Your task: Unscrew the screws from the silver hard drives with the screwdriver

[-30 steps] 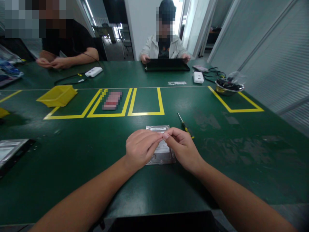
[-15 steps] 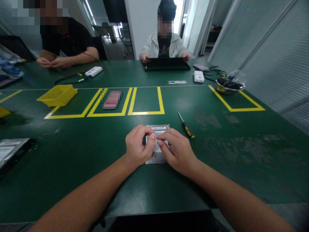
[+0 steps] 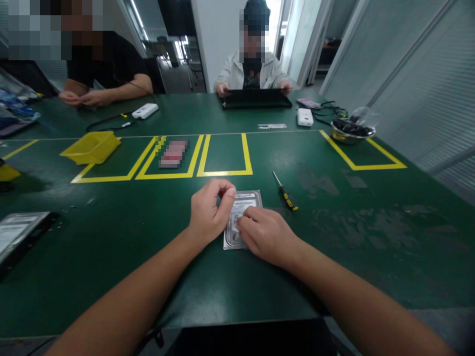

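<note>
A silver hard drive [image 3: 248, 199] with a white label lies flat on the green table in front of me, partly covered by both hands. Over its left edge is my left hand [image 3: 212, 210], thumb and index finger pressed together; whatever is between them is too small to tell. My right hand [image 3: 266, 231] is curled above the drive's lower right part, its fingertips close to the label, and what they pinch is hidden. Beyond the right hand rests a screwdriver [image 3: 286, 194] with a yellow and black handle, its shaft pointing away from me.
Yellow tape frames mark the table [image 3: 371, 277]. A yellow bin [image 3: 91, 148] stands left of a blurred pinkish item [image 3: 173, 154]. Another drive [image 3: 22, 232] lies far left. A metal bowl [image 3: 352, 133] holds dark items. Two people sit opposite, one holding a black panel [image 3: 258, 99].
My hands have moved apart. The left hand has risen slightly away from me, while the right has come lower and curled its fingers more. More of the drive's label shows between them.
</note>
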The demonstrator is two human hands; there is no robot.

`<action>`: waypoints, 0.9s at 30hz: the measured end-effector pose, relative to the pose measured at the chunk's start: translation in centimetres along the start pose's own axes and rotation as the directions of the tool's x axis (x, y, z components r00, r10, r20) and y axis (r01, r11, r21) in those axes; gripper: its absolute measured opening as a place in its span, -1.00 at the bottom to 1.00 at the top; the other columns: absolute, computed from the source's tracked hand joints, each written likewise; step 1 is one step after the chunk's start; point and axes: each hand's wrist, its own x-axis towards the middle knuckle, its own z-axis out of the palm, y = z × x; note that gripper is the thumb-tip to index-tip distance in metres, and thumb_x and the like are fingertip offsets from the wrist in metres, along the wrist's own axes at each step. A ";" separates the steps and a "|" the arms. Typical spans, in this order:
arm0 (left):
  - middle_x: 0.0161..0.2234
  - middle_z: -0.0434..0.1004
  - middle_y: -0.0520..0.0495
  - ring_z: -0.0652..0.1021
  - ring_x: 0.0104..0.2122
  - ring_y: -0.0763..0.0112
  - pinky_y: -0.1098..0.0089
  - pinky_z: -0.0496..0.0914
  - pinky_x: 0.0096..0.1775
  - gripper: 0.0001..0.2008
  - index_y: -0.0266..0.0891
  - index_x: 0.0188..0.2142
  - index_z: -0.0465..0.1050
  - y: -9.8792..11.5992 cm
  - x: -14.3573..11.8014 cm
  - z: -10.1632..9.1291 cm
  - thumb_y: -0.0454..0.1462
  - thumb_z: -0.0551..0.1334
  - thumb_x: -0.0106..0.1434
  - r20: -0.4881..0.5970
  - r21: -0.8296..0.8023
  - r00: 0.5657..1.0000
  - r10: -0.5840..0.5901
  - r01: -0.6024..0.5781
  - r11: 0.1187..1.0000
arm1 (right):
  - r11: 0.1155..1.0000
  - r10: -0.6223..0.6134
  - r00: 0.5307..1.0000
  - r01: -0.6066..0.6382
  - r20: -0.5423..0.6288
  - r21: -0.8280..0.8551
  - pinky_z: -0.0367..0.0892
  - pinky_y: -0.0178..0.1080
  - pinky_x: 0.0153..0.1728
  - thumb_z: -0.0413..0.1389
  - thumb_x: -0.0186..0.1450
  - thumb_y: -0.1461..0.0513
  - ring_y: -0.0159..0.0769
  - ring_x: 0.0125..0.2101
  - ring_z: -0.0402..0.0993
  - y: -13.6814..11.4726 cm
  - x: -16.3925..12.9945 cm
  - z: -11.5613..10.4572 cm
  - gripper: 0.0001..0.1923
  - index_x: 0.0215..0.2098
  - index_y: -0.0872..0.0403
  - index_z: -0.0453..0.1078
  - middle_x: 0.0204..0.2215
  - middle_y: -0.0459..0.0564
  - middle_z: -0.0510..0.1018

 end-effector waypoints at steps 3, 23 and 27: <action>-0.41 0.51 0.02 0.52 -0.42 0.46 0.42 0.39 -0.32 -0.87 -0.24 -0.28 0.43 0.2 0.8 -0.6 -0.28 0.14 0.37 -0.018 -0.038 0.999 -0.030 0.029 0.999 | 1.000 0.004 1.000 -0.004 0.009 0.000 0.18 -0.21 -0.39 -0.01 0.38 0.26 -0.32 -0.45 0.30 0.0 -0.1 -0.1 -0.76 -0.41 0.10 0.41 -0.44 -0.02 0.44; -0.29 0.55 -0.01 0.53 -0.28 0.42 0.42 0.36 -0.21 -0.83 -0.26 -0.22 0.48 -4.0 -0.3 -2.9 -0.24 0.14 0.41 0.514 -0.021 0.858 0.005 0.007 1.000 | 1.000 0.009 0.999 -0.009 0.047 0.004 0.16 -0.21 -0.39 -0.01 0.39 0.25 -0.31 -0.43 0.31 -0.2 -0.2 0.1 -0.78 -0.36 0.10 0.42 -0.40 -0.01 0.46; -0.23 0.55 -0.02 0.53 -0.21 0.41 0.41 0.36 -0.14 -0.81 -0.24 -0.19 0.48 -4.8 -0.2 -3.3 -0.25 0.11 0.43 0.607 -0.056 0.791 0.074 -0.050 0.997 | 1.000 0.005 0.998 -0.006 0.055 0.009 0.16 -0.21 -0.37 -0.02 0.40 0.25 -0.31 -0.42 0.32 -0.1 -0.2 0.1 -0.77 -0.36 0.10 0.42 -0.39 -0.01 0.46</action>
